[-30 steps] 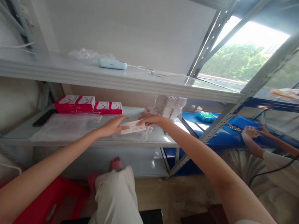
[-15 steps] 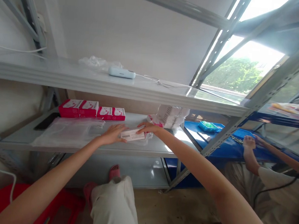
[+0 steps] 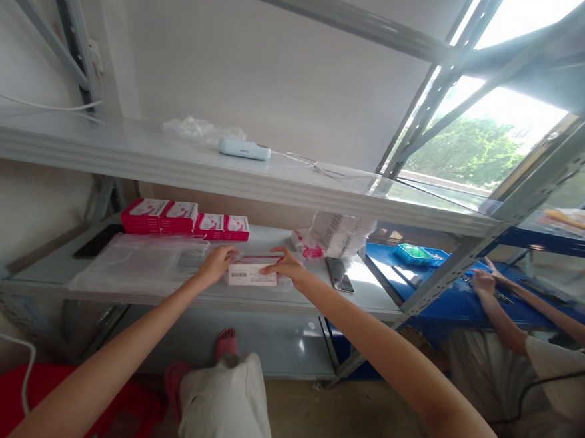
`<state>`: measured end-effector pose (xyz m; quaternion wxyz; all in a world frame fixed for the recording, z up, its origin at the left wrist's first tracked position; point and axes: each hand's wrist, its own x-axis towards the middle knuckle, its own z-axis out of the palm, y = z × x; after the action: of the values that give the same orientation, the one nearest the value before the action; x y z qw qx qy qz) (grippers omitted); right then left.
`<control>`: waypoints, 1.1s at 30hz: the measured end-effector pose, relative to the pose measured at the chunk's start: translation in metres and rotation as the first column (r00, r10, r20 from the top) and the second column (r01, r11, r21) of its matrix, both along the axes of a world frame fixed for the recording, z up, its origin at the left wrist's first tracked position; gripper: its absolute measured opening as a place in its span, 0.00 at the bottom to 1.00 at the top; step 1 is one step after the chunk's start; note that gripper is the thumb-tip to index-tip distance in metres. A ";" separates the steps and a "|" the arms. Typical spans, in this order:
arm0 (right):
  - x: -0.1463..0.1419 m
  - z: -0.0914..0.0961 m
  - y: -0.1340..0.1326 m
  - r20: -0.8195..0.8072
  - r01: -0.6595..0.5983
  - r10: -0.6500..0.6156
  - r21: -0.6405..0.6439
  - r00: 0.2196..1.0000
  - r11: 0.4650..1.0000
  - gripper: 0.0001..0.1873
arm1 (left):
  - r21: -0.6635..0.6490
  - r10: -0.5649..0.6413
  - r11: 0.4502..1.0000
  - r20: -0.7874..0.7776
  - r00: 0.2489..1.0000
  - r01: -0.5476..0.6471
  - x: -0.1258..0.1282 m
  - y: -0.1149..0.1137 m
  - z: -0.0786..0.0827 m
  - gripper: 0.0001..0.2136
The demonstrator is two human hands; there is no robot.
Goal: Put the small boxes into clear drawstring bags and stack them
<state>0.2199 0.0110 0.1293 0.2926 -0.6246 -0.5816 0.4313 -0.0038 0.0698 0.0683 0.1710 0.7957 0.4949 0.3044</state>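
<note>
A small white and pink cardboard box (image 3: pixel 252 276) with a barcode label facing me is held just over the middle shelf. My left hand (image 3: pixel 218 264) is closed on its left end, the fingertips at the upper corner. At the other end my right hand (image 3: pixel 286 265) grips it, thumb on the front and fingers over the top. Left of the hands lies a stack of clear plastic bags (image 3: pixel 134 261). Behind them stands a row of pink and white boxes (image 3: pixel 179 219).
A dark phone (image 3: pixel 339 274) lies right of my hands, before a crumpled plastic package (image 3: pixel 339 232). Another dark phone (image 3: pixel 98 241) is at the left. The upper shelf carries a pale blue device (image 3: pixel 244 149) with a cable. At the right, another person's hands (image 3: pixel 484 280) work over a blue table (image 3: pixel 422 298).
The box has turned more level, with its barcode side facing me more squarely. My left hand has drawn in around its end. The phone at the right has come into fuller view.
</note>
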 end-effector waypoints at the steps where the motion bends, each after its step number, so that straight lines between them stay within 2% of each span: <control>1: -0.003 0.000 0.000 -0.018 0.006 -0.006 -0.005 1.000 1.000 0.39 | 0.003 0.006 1.000 -0.025 1.000 -0.006 -0.001 -0.002 0.004 0.13; 5: -0.006 -0.001 0.006 -0.075 -0.002 0.001 -0.002 0.997 1.000 0.39 | 0.049 0.069 0.997 -0.153 0.986 -0.062 -0.006 -0.016 0.025 0.12; 8: -0.005 -0.007 0.015 -0.099 0.047 -0.050 -0.033 0.994 0.998 0.41 | 0.097 0.110 0.991 -0.236 0.965 -0.089 -0.005 -0.028 0.037 0.13; 10: -0.005 -0.013 0.020 -0.109 0.076 -0.082 -0.057 0.991 0.995 0.43 | 0.233 0.150 0.969 -0.278 0.949 -0.085 -0.002 -0.037 0.040 0.13; 12: -0.006 -0.017 0.022 -0.123 0.086 -0.092 -0.056 0.988 0.995 0.43 | 0.416 0.147 0.909 -0.350 0.925 0.013 0.002 -0.045 0.037 0.14; 14: -0.009 -0.020 0.022 -0.141 0.094 -0.097 -0.031 0.985 0.995 0.41 | 0.507 0.067 0.830 -0.503 0.862 0.231 0.008 -0.053 0.028 0.14; 16: -0.012 -0.022 0.023 -0.163 0.115 -0.114 -0.001 0.980 0.993 0.40 | 0.489 0.010 0.760 -0.668 0.744 0.428 0.015 -0.060 0.012 0.15; 18: -0.014 -0.022 0.024 -0.188 0.156 -0.155 -0.007 0.970 0.988 0.39 | 0.476 0.048 0.721 -0.759 0.650 0.503 0.025 -0.063 -0.007 0.15; 20: -0.015 -0.022 0.027 -0.216 0.187 -0.191 -0.039 0.958 0.982 0.39 | 0.507 0.132 0.698 -0.785 0.605 0.505 0.035 -0.062 -0.026 0.15; 24: -0.015 -0.020 0.033 -0.260 0.196 -0.219 -0.113 0.940 0.974 0.37 | 0.610 0.286 0.663 -0.742 0.607 0.433 0.053 -0.052 -0.055 0.14; 26: -0.014 -0.019 0.035 -0.279 0.202 -0.237 -0.149 0.931 0.968 0.36 | 0.637 0.310 0.654 -0.718 0.623 0.408 0.060 -0.046 -0.064 0.13; 29: -0.011 -0.019 0.037 -0.292 0.216 -0.255 -0.159 0.922 0.963 0.38 | 0.638 0.248 0.628 -0.707 0.663 0.445 0.064 -0.042 -0.073 0.11; 33: -0.013 -0.020 0.037 -0.325 0.221 -0.267 -0.173 0.907 0.960 0.38 | 0.669 0.134 0.552 -0.660 0.739 0.498 0.061 -0.041 -0.086 0.09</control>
<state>0.2072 0.0478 0.1090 0.3997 -0.6251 -0.4087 0.5315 0.0573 0.0292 -0.0176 -0.3629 0.8841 0.2311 0.1823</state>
